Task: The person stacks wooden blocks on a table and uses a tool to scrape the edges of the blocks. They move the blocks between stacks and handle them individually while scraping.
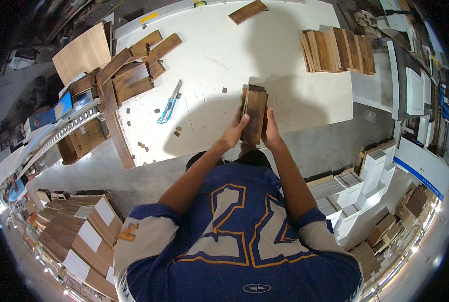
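Note:
Between my hands is a stack of brown wood pieces [255, 113], held at the near edge of the white table. My left hand [234, 131] grips its left side, with the thumb on the top piece. My right hand [271, 130] presses along the right side, fingers mostly hidden behind the stack. To the left on the table lies a utility knife [170, 103] with a blue handle and its blade out. Small dark square chips [177, 132] are scattered around it. A single wood piece [248, 12] rests at the table's far edge.
The white table [209, 65] bears a loose pile of brown wood pieces [133, 75] at left and a leaning row of wood pieces [337, 50] at far right. A long brown strip [114, 126] runs along the left edge. Stacked boards [83, 231] stand behind me at left.

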A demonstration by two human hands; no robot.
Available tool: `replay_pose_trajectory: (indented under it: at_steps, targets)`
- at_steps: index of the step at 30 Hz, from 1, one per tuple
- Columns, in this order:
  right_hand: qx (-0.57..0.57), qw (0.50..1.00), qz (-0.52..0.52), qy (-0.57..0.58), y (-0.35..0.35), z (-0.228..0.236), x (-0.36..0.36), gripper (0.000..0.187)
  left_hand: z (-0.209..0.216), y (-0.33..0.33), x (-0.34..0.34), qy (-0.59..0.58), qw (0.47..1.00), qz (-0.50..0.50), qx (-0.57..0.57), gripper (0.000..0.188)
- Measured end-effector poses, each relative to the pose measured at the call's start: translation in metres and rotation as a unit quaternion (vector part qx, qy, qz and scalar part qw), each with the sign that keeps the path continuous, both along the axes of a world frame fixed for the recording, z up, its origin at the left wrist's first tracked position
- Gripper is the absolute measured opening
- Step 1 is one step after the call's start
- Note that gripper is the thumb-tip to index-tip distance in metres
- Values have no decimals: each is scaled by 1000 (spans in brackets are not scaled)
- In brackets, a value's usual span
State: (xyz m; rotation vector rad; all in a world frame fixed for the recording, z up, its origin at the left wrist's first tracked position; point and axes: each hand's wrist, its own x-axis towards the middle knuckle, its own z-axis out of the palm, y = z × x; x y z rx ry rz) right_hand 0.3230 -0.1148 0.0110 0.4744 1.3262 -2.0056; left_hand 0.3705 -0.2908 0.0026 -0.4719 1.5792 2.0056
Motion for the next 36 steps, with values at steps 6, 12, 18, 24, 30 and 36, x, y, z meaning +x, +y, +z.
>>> replay_pose_trajectory:
  at_steps: [6, 12, 18, 24, 30, 36]
  targets:
    - [-45, 997, 32, -44, 9, -6, -1, 86, -24, 24, 10, -15, 999, 21, 37, 118]
    - [87, 962, -245, -86, 19, -26, 44, 111, 10, -41, -68, 169, 946, -59, -270, 114]
    - [-86, 904, -344, -238, 1, -15, 126, 130, 49, -52, -209, 27, 839, -467, -280, 131]
    - [-199, 893, -379, -139, -50, 10, 97, 108, 38, -17, -206, -14, 785, -565, -254, 137]
    - [-162, 832, -480, -227, -54, 25, 82, 94, 51, -27, -193, -32, 796, -568, -206, 130]
    - [-101, 847, -469, -231, -52, 19, 72, 101, 57, -35, -185, -60, 826, -524, -199, 134]
